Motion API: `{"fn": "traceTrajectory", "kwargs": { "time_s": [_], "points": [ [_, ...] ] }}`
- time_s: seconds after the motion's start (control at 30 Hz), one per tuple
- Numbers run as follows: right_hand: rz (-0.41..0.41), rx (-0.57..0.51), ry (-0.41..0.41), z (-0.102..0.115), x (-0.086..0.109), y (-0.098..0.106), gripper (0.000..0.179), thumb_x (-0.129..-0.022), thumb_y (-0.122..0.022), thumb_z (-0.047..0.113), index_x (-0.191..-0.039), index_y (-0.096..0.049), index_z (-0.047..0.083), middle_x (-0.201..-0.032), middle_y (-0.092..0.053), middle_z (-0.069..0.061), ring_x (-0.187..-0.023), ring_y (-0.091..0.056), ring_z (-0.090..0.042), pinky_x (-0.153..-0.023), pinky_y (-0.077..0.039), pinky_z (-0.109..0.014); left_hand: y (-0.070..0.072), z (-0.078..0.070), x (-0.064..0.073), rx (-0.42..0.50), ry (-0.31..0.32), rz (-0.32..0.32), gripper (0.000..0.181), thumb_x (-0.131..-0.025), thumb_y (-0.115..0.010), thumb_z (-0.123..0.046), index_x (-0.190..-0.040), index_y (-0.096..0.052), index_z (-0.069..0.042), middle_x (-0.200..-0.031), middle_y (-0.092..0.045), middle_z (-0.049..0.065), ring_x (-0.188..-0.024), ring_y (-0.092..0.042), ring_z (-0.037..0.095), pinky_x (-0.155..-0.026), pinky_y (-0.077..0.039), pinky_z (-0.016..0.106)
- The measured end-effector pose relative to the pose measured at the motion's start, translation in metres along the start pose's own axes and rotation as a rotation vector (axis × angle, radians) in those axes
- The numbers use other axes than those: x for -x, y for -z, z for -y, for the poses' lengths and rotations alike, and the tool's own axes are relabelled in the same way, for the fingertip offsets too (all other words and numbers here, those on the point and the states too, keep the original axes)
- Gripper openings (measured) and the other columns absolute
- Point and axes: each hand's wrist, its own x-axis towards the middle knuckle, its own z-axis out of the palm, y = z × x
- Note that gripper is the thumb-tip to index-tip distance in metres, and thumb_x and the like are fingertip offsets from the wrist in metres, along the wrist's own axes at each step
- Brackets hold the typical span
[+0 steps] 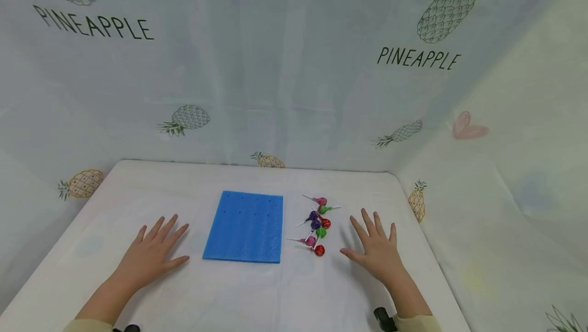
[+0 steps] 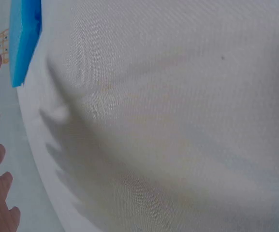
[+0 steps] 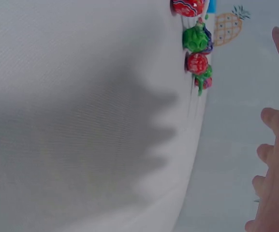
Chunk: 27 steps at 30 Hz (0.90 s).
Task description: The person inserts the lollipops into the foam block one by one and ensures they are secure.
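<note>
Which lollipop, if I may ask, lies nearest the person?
The lower red lollipop: in the head view it lies lowest of all, well below the other red one.

Dark capitals on the cloth backdrop point(image 1: 271, 66) read "PINEAPPLE" twice: one print point(image 1: 93, 22) stands far beyond the left grip point(image 1: 150, 256), the other point(image 1: 419, 58) far beyond the right grip point(image 1: 377, 250). Marks on the lollipop wrappers point(image 3: 197, 63) cannot be read.

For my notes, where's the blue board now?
In the head view, the blue board lies on the table, left of the lollipops, between them and the left hand.
</note>
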Motion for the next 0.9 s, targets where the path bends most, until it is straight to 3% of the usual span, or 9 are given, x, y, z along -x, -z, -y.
{"fn": "traceTrajectory", "kwargs": {
  "time_s": [0.2, 0.57, 0.9],
  "points": [
    [-0.039, -0.016, 0.017, -0.001, 0.002, -0.005, 0.088, -0.080, -0.061, 0.071, -0.147, -0.044, 0.017, -0.157, -0.027, -0.016, -0.142, -0.019, -0.046, -0.101, -0.007, -0.076, 0.000, -0.005, -0.003, 0.009, -0.011, -0.007, 0.080, -0.080, -0.068, -0.061, -0.140, -0.050, -0.012, -0.150, -0.036, 0.021, -0.135, -0.030, 0.048, -0.103, -0.022, 0.070],
    [0.032, -0.034, -0.012, 0.002, 0.003, -0.018, 0.087, -0.080, -0.063, 0.068, -0.149, -0.042, 0.019, -0.159, -0.022, -0.013, -0.144, -0.012, -0.042, -0.103, -0.004, -0.075, -0.003, -0.013, -0.010, 0.044, 0.006, 0.032, 0.081, -0.081, -0.068, -0.061, -0.142, -0.049, -0.011, -0.150, -0.035, 0.022, -0.136, -0.028, 0.048, -0.104, -0.019, 0.069],
    [0.010, -0.059, -0.005, 0.005, -0.001, -0.017, 0.087, -0.080, -0.062, 0.069, -0.149, -0.042, 0.018, -0.158, -0.024, -0.015, -0.143, -0.015, -0.044, -0.103, -0.003, -0.074, -0.009, -0.016, -0.021, 0.078, -0.030, -0.016, 0.079, -0.082, -0.066, -0.061, -0.142, -0.049, -0.011, -0.151, -0.035, 0.021, -0.137, -0.028, 0.047, -0.104, -0.021, 0.069]
  ]
}}
